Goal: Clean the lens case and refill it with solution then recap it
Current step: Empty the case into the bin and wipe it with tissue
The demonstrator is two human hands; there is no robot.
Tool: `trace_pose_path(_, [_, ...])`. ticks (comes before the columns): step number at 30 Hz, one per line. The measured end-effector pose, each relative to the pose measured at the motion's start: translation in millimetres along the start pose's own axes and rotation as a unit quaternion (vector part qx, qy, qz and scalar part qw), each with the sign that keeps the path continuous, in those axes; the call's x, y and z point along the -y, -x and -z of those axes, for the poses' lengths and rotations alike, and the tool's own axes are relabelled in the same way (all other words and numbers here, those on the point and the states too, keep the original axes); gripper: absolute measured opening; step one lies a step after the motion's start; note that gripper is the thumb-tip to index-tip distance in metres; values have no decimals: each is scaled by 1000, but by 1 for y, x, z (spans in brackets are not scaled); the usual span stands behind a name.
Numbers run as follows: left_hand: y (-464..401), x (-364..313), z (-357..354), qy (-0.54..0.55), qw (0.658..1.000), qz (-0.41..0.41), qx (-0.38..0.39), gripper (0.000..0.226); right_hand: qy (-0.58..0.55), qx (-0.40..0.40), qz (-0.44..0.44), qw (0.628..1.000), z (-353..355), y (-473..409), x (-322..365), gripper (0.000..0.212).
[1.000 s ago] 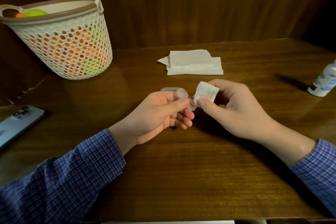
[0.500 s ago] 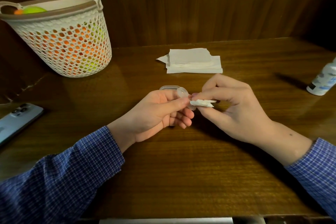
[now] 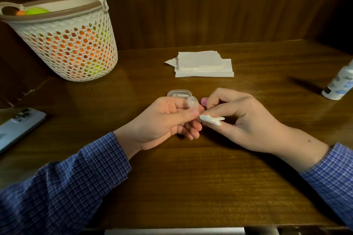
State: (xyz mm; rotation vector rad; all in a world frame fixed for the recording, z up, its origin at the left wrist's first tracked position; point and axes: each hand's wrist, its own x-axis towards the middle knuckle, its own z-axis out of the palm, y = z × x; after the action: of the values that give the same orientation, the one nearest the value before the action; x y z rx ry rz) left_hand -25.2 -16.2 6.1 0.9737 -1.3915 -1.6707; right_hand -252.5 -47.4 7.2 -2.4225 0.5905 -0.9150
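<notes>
The left hand (image 3: 164,120) pinches the lens case (image 3: 192,102), long axis 9-to-3 o'clock, while the right hand (image 3: 240,118) pinches a tissue wad (image 3: 210,119) above the wooden table (image 3: 191,177).

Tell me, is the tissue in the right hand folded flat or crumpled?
Crumpled: the tissue is a small bunched wad pinched in the right hand.
</notes>
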Motion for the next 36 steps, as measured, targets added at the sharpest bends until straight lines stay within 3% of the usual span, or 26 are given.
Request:
trace_pose_path(10, [2, 3, -4, -58, 997, -34, -23, 21, -26, 32, -77, 996, 3, -5, 6, 16])
trace_pose_path(13, [1, 0, -4, -61, 998, -26, -3, 18, -138, 74, -125, 980, 17, -6, 4, 17])
trace_pose_path(15, [0, -3, -2, -40, 999, -24, 0, 18, -249, 32, -175, 952, 23, -7, 3, 21])
trace_pose_path(17, [-1, -4, 1, -16, 1000, -18, -4, 21, -283, -27, -200, 938, 24, -8, 1, 20])
trace_pose_path(21, [-3, -2, 3, 1, 1000, -6, 9, 24, -116, -78, -98, 985, 17, -6, 1, 9])
trace_pose_path(25, [-5, -1, 3, 1, 1000, 4, 5, 37, 13, -63, 15, 998, 7, -2, 0, 16])
trace_pose_path(31, [-4, -1, 1, 2, 1000, 3, -2, 47, 35, -48, 25, 998, -2, 1, -3, 16])
trace_pose_path(36, [-1, 1, -1, -38, 999, -14, -5, 40, 5, 14, -13, 1000, 1, 1, 0, 19])
